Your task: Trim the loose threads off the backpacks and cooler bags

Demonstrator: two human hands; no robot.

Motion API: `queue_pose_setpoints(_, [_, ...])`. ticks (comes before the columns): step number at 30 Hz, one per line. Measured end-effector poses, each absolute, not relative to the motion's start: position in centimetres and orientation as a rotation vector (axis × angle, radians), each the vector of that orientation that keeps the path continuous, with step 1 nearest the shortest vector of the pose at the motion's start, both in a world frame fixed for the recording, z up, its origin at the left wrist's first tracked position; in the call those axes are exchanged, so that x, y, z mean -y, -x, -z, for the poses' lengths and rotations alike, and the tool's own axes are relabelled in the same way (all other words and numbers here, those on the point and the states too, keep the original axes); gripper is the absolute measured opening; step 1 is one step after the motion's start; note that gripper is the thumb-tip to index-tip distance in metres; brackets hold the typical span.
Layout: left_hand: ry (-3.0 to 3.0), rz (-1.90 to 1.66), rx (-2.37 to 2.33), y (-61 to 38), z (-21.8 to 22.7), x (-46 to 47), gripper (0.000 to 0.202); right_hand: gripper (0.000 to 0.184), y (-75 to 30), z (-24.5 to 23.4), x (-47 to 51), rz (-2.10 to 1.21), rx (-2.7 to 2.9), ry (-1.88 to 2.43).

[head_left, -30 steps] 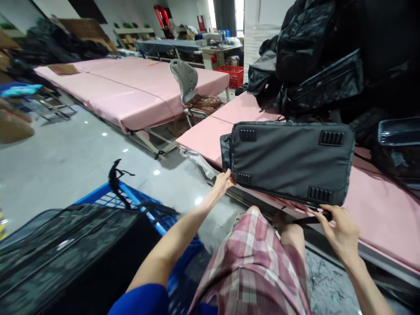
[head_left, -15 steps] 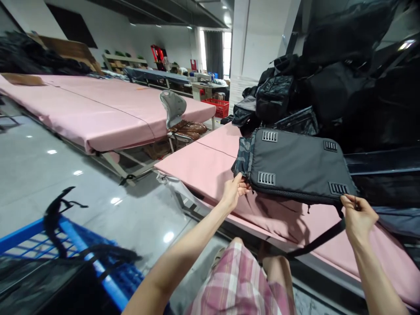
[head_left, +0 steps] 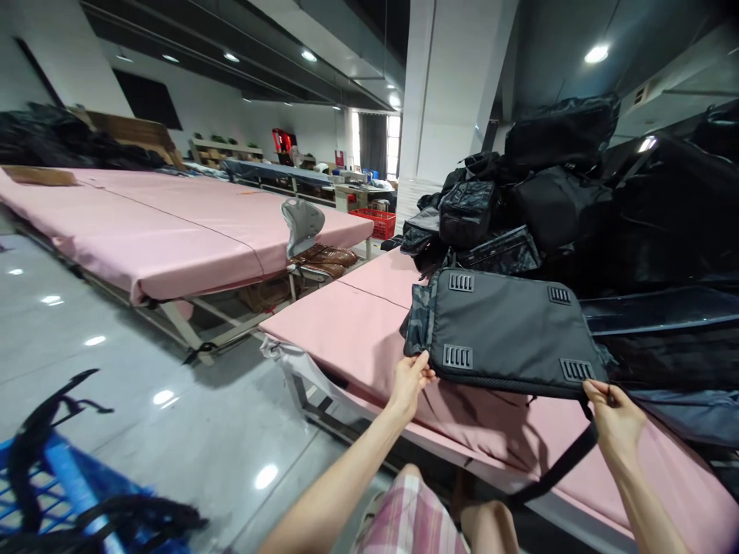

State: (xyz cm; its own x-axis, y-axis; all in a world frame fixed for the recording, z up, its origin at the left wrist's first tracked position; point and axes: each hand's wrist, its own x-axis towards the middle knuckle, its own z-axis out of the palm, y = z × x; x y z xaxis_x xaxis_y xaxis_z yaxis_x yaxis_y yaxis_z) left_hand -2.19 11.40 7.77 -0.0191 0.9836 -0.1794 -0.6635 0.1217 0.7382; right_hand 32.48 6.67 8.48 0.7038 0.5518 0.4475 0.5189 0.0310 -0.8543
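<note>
A black bag (head_left: 511,331) with ribbed plastic pads near its corners and a camouflage side panel is held over a pink-covered table (head_left: 369,354). My left hand (head_left: 411,381) pinches its near left corner, beside the camouflage part. At the near right corner, my right hand (head_left: 615,412) is closed on the bag's edge. A black strap (head_left: 560,465) hangs from that corner across the table edge. The bag's underside is hidden from me.
A tall heap of black and camouflage bags (head_left: 554,192) rises behind and to the right. On the left are a second pink table (head_left: 190,231), a grey-backed chair (head_left: 303,227) and a blue crate (head_left: 69,492) with straps over its rim. A white pillar (head_left: 447,92) stands behind.
My view has tilted up and turned slightly, so the bag and tables sit lower in the picture. Both hands keep their hold on the bag, which looks much the same.
</note>
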Motion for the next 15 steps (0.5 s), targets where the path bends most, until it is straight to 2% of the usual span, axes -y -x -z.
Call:
queue_pose_setpoints(8, [-0.568, -1.257, -0.905, 3.9, -5.5, -9.8, 0.032, 0.039, -32.2, -6.9, -4.7, -0.132, 0.874, 1.636])
queue_pose_setpoints(12, [-0.673, -1.068, -1.029, 6.8, -4.1, -9.0, 0.044, 0.038, -32.6, -5.1, -3.3, -0.176, 0.876, 1.657])
queue_pose_setpoints(15, [-0.518, -0.969, -1.005, 9.3, -3.1, -8.9, 0.054, 0.036, -32.5, -2.8, -1.9, -0.212, 0.916, 1.67])
